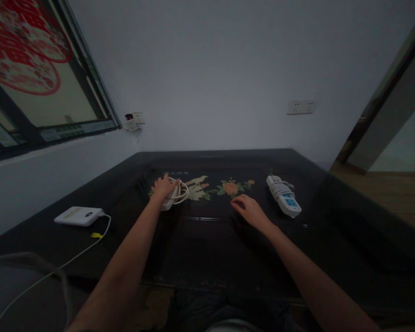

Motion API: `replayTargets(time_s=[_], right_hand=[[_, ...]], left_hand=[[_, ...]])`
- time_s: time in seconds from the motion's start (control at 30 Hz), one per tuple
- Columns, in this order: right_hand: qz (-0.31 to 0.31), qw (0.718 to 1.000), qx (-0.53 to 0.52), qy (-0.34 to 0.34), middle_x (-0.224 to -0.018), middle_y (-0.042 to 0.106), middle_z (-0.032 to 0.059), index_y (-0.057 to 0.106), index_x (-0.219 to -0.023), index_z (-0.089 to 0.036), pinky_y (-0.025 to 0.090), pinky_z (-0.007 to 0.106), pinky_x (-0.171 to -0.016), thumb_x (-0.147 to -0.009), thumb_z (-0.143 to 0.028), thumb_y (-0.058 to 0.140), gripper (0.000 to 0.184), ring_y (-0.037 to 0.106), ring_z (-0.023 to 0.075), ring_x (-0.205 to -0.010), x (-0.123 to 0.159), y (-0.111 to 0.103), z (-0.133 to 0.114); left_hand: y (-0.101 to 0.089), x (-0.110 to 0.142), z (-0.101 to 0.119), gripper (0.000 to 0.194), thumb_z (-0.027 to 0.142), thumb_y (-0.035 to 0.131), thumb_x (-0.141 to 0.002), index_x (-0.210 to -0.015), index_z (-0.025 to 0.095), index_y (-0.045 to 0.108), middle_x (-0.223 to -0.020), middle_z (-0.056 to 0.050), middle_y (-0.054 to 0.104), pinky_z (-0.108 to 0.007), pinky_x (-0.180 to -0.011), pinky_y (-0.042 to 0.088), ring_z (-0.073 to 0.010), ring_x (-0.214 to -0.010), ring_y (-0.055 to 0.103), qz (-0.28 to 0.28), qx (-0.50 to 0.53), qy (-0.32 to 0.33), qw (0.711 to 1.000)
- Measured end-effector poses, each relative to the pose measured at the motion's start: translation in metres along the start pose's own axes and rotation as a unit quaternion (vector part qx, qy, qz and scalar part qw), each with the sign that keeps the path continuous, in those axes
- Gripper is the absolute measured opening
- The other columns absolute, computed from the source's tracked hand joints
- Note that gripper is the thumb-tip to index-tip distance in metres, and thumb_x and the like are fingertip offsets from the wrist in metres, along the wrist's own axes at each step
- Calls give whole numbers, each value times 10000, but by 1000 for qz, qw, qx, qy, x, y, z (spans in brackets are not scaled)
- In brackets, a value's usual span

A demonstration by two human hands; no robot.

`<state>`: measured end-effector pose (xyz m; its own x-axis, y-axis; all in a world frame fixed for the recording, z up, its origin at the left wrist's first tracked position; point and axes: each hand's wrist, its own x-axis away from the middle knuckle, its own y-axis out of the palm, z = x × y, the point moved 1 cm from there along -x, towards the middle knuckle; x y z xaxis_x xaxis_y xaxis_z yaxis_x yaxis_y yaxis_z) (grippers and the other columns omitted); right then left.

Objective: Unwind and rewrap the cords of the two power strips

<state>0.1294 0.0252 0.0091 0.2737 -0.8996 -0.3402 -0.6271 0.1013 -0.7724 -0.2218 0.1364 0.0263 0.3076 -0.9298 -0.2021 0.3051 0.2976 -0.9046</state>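
My left hand (163, 186) is closed on a white power strip (168, 202) at the left of the table's painted flowers. A loose loop of its white cord (184, 192) sticks out to the right of the fingers, and the palm hides part of the strip. My right hand (251, 211) hovers low over the dark table, fingers curled in towards the thumb, with nothing visible between them. To its right lies a second power strip (290, 206), white with blue socket faces, its cord (281, 188) wound around the body.
A white box-like device (79, 216) with a thin cable (83, 251) lies on the table (200, 249) at left, beside a yellow tag (97, 235). Wall sockets (300, 107) are behind, with plugs (133, 122) near the window (55, 69). A blurred cord (64, 281) crosses the lower left.
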Motion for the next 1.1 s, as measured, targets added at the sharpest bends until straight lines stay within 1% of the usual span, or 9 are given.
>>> replayTargets(time_s=[0.1,0.17,0.27,0.37,0.53,0.7,0.83,0.97,1.1], right_hand=[[-2,1000,3,3,-972,669,76,688,-931,-186,471,312,-798,-881,-235,532,171,632,189,-894,0,-1,-1],[-4,1000,6,4,-971,673,79,689,-936,-184,470,313,-787,-886,-243,527,180,633,193,-887,0,-2,-2],[-9,1000,10,3,-983,678,84,688,-942,-184,463,323,-804,-895,-256,518,190,629,202,-911,0,-2,-4],[-13,1000,14,1,-993,679,77,685,-949,-194,455,323,-824,-900,-258,513,190,623,202,-937,1,-3,-4],[-20,1000,21,4,-950,680,75,683,-945,-185,457,316,-777,-897,-255,518,186,624,195,-868,2,-3,-5],[-27,999,22,2,-949,684,74,686,-947,-191,453,309,-763,-897,-256,516,189,623,189,-857,2,-4,-6],[-31,999,23,1,-960,684,72,689,-943,-200,456,304,-758,-893,-253,519,186,628,184,-852,2,-3,-6],[-36,999,25,0,-951,686,73,692,-940,-202,457,305,-765,-889,-249,523,183,633,187,-859,2,-3,-5],[-44,999,29,-1,-958,689,79,694,-944,-201,453,306,-763,-889,-253,526,184,636,195,-861,2,-3,-5]], left_hand=[[7,-11,6,792,641,605,-708,-1321,152,490,-1228,-283,561,-622,-915,362,-471,-1156,505,-21,-10,4,1000],[9,-14,7,778,637,590,-728,-1332,159,478,-1254,-274,545,-596,-931,364,-456,-1180,492,-17,-15,25,999],[11,-16,9,755,613,584,-751,-1356,182,449,-1329,-233,495,-508,-977,372,-404,-1239,455,-10,-18,84,996],[14,-17,11,762,580,634,-727,-1361,202,441,-1378,-180,463,-417,-999,379,-349,-1250,457,-23,-17,155,987],[17,-17,12,773,556,644,-729,-1375,196,417,-1415,-158,415,-375,-1021,371,-315,-1285,421,-32,-18,236,971],[17,-15,13,766,532,629,-751,-1403,214,383,-1425,-133,398,-376,-1064,330,-289,-1311,384,-35,-28,289,956],[18,-13,19,778,535,653,-728,-1408,261,391,-1445,-108,397,-392,-1077,303,-296,-1313,383,-64,-46,314,946],[19,-15,22,770,570,635,-727,-1407,295,398,-1458,-107,407,-450,-1069,286,-318,-1312,384,-103,-68,310,943],[21,-16,22,717,585,608,-744,-1387,328,424,-1439,-101,452,-551,-1083,197,-333,-1317,372,-132,-82,308,939]])
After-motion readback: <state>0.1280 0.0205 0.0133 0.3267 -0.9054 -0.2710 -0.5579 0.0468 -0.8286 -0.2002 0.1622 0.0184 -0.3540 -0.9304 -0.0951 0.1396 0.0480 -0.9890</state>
